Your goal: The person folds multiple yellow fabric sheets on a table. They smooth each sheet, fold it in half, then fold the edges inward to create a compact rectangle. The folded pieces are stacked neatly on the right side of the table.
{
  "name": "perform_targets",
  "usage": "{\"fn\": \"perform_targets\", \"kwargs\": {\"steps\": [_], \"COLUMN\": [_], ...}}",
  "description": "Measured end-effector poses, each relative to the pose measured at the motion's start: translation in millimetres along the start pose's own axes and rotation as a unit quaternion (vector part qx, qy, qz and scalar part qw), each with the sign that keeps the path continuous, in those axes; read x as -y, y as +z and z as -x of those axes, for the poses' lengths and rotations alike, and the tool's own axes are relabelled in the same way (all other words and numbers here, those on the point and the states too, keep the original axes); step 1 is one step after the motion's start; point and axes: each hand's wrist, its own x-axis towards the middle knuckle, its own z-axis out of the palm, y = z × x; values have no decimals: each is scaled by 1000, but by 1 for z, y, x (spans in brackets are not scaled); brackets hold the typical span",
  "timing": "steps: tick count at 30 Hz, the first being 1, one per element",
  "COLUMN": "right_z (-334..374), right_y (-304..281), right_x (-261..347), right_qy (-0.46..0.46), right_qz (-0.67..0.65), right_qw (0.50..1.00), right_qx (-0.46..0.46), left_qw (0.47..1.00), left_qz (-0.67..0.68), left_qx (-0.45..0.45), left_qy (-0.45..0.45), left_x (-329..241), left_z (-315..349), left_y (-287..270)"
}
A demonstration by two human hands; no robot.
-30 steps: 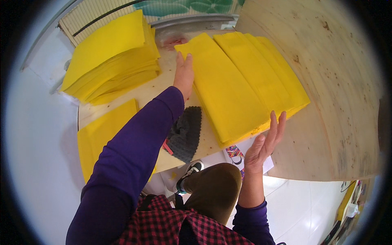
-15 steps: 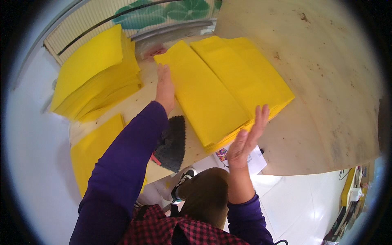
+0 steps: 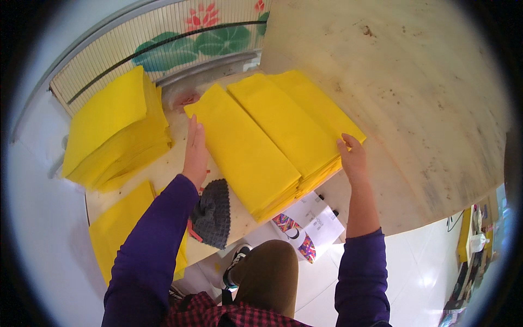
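Three overlapping piles of folded yellow fabric sheets point(image 3: 248, 158) lie fanned out side by side on the table in front of me. Against the left edge of the nearest pile rests my left hand point(image 3: 196, 150), its fingers stretched out and close together. My right hand point(image 3: 354, 158) is at the right corner of the piles, thumb and fingers bent around the sheets' edge; some fingertips are hidden. Close to my left wrist lies a dark grey cloth piece point(image 3: 212, 212) with a zigzag edge and red strips beside it.
A tall yellow stack point(image 3: 109, 131) stands at the far left, with another yellow pile point(image 3: 120, 223) nearer me. The pale, stained tabletop point(image 3: 419, 120) extends right. Below its front edge is a white box point(image 3: 313, 220) with a colourful print. A slatted panel with painted flowers point(image 3: 196, 46) borders the back.
My right hand has moved from the near edge to the right corner of the piles, its fingers now bent. My left hand stays along the left edge. The view has shifted.
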Motion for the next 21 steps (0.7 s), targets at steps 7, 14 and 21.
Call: {"fn": "perform_targets", "kwargs": {"steps": [7,14,21], "right_z": [-28,-23,-14], "right_y": [3,-3,0], "right_x": [-19,12,21], "right_qy": [-34,-16,-69], "right_qz": [56,63,95], "right_qw": [998,994,989], "right_qx": [3,88,91], "left_qw": [997,980,839], "left_qz": [-11,-145,-384], "left_qx": [70,86,239], "left_qy": [-17,103,303], "left_x": [-9,16,-6], "left_z": [17,10,-10], "left_y": [-27,-42,11]}}
